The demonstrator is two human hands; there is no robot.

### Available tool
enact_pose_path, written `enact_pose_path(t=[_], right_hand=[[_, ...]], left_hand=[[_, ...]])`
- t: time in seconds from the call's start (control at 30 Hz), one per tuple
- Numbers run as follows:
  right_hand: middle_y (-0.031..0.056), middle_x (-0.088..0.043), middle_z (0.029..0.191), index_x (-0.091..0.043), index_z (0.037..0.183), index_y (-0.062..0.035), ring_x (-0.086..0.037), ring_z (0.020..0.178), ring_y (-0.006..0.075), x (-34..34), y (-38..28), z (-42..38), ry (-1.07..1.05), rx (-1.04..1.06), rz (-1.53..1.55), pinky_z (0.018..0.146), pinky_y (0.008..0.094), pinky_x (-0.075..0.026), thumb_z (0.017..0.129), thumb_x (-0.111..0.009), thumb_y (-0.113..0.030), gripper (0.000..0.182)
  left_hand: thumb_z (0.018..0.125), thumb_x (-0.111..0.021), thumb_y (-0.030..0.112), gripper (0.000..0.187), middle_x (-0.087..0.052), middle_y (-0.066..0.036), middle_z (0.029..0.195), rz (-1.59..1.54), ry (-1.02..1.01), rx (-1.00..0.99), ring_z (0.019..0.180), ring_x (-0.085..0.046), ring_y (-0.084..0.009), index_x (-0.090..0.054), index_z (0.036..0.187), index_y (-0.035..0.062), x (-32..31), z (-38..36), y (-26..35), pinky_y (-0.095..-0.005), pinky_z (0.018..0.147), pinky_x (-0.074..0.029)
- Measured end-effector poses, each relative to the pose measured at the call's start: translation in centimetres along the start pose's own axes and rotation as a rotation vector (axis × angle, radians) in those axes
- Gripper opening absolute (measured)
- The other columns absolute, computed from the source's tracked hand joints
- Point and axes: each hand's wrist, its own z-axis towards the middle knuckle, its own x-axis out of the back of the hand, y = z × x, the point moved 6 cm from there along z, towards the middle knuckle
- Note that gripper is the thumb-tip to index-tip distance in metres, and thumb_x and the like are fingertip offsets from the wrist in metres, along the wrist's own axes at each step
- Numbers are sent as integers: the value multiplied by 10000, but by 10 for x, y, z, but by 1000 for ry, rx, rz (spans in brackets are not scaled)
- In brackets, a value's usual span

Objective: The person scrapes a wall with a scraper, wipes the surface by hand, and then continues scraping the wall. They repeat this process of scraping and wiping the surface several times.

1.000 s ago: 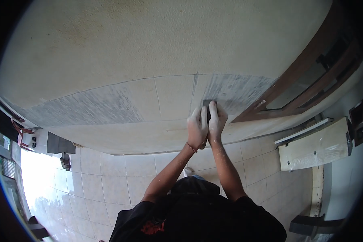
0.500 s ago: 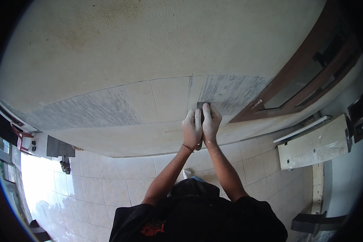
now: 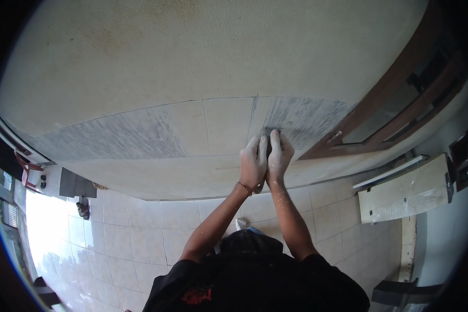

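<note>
Both my hands press close together around a dark scraper [image 3: 269, 147], its upper end against the pale wall [image 3: 229, 122]. My left hand [image 3: 253, 161], coated in whitish dust, wraps the tool from the left, two fingers stretched up along it. On the other side my right hand [image 3: 280, 158] is closed around it, one finger reaching up near the blade. Most of the handle is hidden between the palms; a bit shows below them. The blade touches the lower edge of a grey, streaky scraped patch [image 3: 307, 117].
Another grey scraped strip [image 3: 119, 136] runs along the wall to the left. A brown framed door [image 3: 343, 136] is at the right. Beyond it stands a plastic-wrapped pale panel [image 3: 405, 200]. Below lies the tiled floor [image 3: 140, 223]; a red chair [image 3: 27, 169] is far left.
The whole view has shifted a little, moving the wall marks rightward. My hands and the scraper sit slightly higher and further right in view, and less of the blade shows.
</note>
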Motion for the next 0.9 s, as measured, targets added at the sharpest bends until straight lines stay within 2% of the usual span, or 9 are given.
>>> enact_pose_path(t=[0.13,0.2,0.27,0.37,0.47,0.5,0.6,0.73,0.9], right_hand=[[-65,-446,636,-482,651,-17,-391,636,35,-20,-65,17,-54,34,109,536,248,-321,966,-575,-179,367],[-58,-451,627,-477,652,-12,-378,627,40,-9,-31,8,-11,66,26,530,259,-313,974,-569,-183,376],[-55,-451,622,-472,649,-6,-370,629,43,10,44,-4,-25,9,-66,527,265,-309,974,-569,-184,383],[-55,-452,623,-467,648,4,-375,632,45,2,9,-6,-3,19,-69,529,265,-314,975,-570,-191,393],[-54,-461,629,-475,652,6,-396,638,48,-24,-63,10,-58,13,77,543,260,-335,977,-565,-187,389],[-55,-462,628,-479,653,4,-396,636,48,-22,-60,10,-34,31,57,543,260,-335,977,-565,-186,385],[-57,-463,624,-493,660,0,-399,627,51,-4,-3,-2,-4,68,-41,542,259,-337,979,-559,-187,376],[-73,-426,646,-453,642,-37,-375,657,36,-12,-36,2,16,31,-65,554,246,-319,961,-581,-158,364],[-74,-466,650,-494,645,-33,-403,645,30,-22,-73,18,-26,60,7,544,238,-326,952,-603,-184,358]], left_hand=[[988,-508,158,250,-479,-222,659,-103,-17,-14,583,-376,-221,-520,845,-48,-1,28,45,-365,551,-401],[987,-509,161,247,-487,-221,667,-47,18,-11,589,-366,-220,-522,850,-45,-1,11,23,-359,551,-402],[977,-519,166,252,-511,-281,689,44,42,57,681,-512,-493,-521,841,-46,-6,-15,-31,-429,529,-406],[976,-523,168,252,-514,-278,684,2,37,9,653,-503,-488,-519,838,-43,0,-8,-10,-427,521,-403],[993,-508,180,276,-467,-196,645,-90,-13,-16,607,-363,-166,-511,839,-49,5,26,41,-353,546,-391],[994,-508,188,285,-462,-173,635,-74,-16,19,617,-371,-146,-508,829,-45,3,25,34,-347,546,-391],[979,-521,183,271,-500,-270,669,-37,20,9,608,-458,-467,-510,813,-32,1,0,-3,-419,512,-386],[980,-517,186,272,-491,-274,669,8,68,-90,615,-442,-470,-516,819,-33,5,10,22,-421,520,-387],[992,-503,154,275,-476,-186,649,-96,19,-36,624,-381,-141,-499,809,-50,5,29,55,-347,547,-390]])
